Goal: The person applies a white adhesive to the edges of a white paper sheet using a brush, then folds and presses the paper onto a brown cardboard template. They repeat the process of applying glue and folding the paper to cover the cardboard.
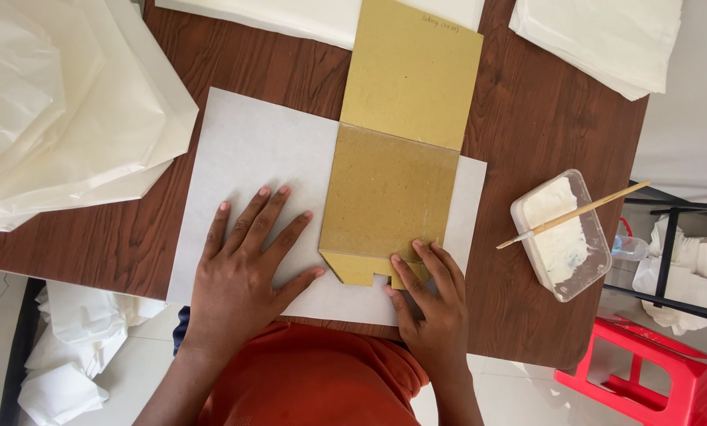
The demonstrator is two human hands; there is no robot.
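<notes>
Two hands work at the lower middle of the frame. The brown cardboard sheet already lies on the white paper, creased across its middle; its small bottom flaps seem not yet folded down. The left hand lies flat, fingers spread, on the paper beside the cardboard. The right hand presses fingertips on the cardboard's lower corner, gripping nothing.

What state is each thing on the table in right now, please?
Left hand: flat, fingers spread on the white sheet.
Right hand: fingertips pressing the cardboard piece, which lies flat and unfolded.
Plastic tub: open, white paste inside.
Brush: resting across the tub.
</notes>
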